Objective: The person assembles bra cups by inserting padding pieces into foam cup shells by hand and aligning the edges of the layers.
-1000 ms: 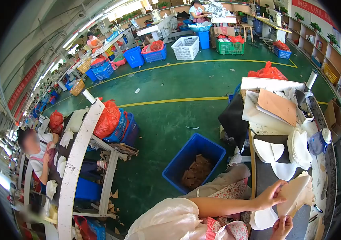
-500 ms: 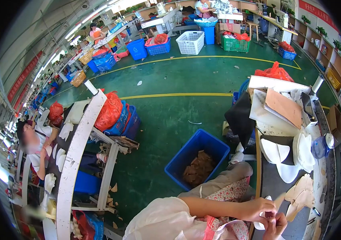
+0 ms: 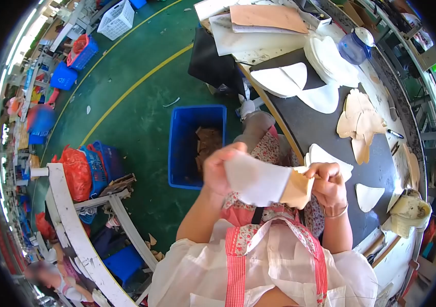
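My left hand (image 3: 220,166) grips the outer edge of a white shaped piece (image 3: 256,179) in front of my chest. A tan piece (image 3: 298,188) adjoins its right end, pinched at the upper corner between the thumb and fingers of my right hand (image 3: 329,185). Whether the two pieces are stuck together or only overlap, I cannot tell. Past my right hand, several white pieces (image 3: 330,161) lie at the edge of the dark table top (image 3: 312,120), with one more white piece (image 3: 370,197) nearby. Farther up the table is a pile of tan pieces (image 3: 360,123).
A blue bin (image 3: 175,148) with tan scraps stands on the floor by my leg. Stacked white pieces (image 3: 328,59), a blue-and-white jug (image 3: 356,45), a pen (image 3: 395,134) and a cream-coloured container (image 3: 410,212) are on the table. A person (image 3: 57,276) sits at the lower left.
My view has swung right and down. Both hands have come from beside the table edge to before my chest and moved apart, with the white and tan pieces now spread between them.
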Demonstrator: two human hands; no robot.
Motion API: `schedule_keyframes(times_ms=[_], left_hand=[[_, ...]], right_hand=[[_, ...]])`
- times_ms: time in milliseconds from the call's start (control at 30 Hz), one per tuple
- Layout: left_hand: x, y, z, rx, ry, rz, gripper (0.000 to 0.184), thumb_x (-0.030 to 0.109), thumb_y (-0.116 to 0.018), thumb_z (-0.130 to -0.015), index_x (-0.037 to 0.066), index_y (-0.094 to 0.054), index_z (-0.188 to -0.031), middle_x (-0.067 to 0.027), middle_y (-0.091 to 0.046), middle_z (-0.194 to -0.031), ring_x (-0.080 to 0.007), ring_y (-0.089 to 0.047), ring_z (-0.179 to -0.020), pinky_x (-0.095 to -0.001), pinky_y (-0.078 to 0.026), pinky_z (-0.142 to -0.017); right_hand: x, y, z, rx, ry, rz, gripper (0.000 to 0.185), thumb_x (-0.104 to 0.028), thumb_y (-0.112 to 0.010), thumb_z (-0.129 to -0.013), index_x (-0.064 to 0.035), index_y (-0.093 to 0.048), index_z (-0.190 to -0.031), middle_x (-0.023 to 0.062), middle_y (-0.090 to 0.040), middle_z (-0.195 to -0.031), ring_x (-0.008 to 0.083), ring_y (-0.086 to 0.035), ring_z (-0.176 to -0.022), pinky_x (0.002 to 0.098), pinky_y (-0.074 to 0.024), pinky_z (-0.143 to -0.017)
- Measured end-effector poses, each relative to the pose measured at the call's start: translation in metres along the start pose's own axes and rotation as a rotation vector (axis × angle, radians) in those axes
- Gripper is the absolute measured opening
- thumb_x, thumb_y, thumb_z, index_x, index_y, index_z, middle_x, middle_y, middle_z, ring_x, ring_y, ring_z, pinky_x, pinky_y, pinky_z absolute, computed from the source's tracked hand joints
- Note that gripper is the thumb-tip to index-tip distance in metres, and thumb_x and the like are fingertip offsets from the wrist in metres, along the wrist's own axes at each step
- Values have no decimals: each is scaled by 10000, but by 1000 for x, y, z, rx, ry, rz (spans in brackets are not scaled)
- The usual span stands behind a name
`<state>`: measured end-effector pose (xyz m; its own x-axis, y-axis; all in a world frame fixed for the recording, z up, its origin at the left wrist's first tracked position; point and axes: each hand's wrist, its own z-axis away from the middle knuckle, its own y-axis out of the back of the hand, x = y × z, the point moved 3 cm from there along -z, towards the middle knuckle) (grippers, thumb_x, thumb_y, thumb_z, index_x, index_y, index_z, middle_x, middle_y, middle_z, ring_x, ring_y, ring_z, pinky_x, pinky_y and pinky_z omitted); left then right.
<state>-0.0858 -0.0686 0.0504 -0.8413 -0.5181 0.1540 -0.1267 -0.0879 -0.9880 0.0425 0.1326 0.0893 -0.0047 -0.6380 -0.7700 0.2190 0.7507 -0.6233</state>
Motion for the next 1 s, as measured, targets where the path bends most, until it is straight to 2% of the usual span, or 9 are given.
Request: schedule_keyframes(times_ms=[167,267,400,500,633,767,867,967,1000], left_hand=[[56,16,47,207,-310,-297,237,255,-501,-837,95,-378,-713,-70,-475,-666,-150,-456,-544,-284,-391,-483],[84,30,88,449,-681,-368,240,281,-490,-841,58,-515,-759,-74,-560,-786,-221,-581,-798,-351,-477,-704],[92,30,119,653,-941,-340,236,272,-474,-860,79,-609,-855,-44,-594,-908,-232,-590,-915,-400,-466,-836],[85,28,117,832,-999,-345,225,282,-486,-884,84,-588,-916,-37,-610,-931,-207,-594,-850,-393,-481,-732],[71,41,118,727,-858,-674,258,304,-501,-915,73,-534,-1026,-60,-613,-918,-165,-576,-725,-367,-422,-521],[12,30,83,470,-399,-1159,447,333,-485,-942,-14,-467,-1224,-84,-550,-1086,-161,-538,-1020,-342,-436,-841],[-30,-6,49,-54,-1,-717,912,596,-580,-811,-28,-258,-1392,-159,-355,-1386,-244,-331,-1331,-422,-261,-1087],[-40,-22,16,88,62,-926,956,721,-556,-755,-13,-340,-1329,-160,-481,-1260,-233,-518,-1131,-399,-437,-931],[-45,-20,0,193,-33,-1017,749,604,-531,-862,-10,-407,-1272,-124,-567,-1105,-187,-588,-939,-340,-491,-789]], right_hand=[[16,19,-18,168,96,597,180,119,-493,-689,-42,-436,-632,88,-622,-870,69,-459,-648,225,-401,-580],[36,-4,-34,236,198,853,174,94,-491,-731,-35,-509,-846,30,-600,-841,53,-466,-661,220,-408,-586],[109,-47,-71,-106,481,1106,260,98,-540,-799,-16,-564,-1031,150,-589,-945,262,-598,-859,343,-489,-718],[163,-78,-94,-509,608,1214,520,49,-603,-749,49,-447,-1245,223,-482,-1218,388,-529,-1086,397,-471,-915],[153,-97,-80,-466,586,1137,542,-55,-721,-700,30,-471,-1174,184,-500,-1201,372,-536,-1057,402,-475,-880],[100,-92,-54,-455,738,1046,426,-75,-743,-676,-9,-508,-1025,154,-521,-1061,339,-544,-931,398,-478,-794],[54,-53,-30,-305,830,1126,290,13,-707,-642,-31,-539,-873,121,-544,-913,291,-562,-780,362,-476,-623],[2,-17,1,-7,815,1002,197,51,-689,-723,-15,-552,-849,109,-571,-853,261,-578,-695,332,-466,-578],[-20,-10,12,150,723,1051,141,47,-667,-788,-11,-557,-853,100,-582,-844,207,-582,-691,309,-467,-592]])
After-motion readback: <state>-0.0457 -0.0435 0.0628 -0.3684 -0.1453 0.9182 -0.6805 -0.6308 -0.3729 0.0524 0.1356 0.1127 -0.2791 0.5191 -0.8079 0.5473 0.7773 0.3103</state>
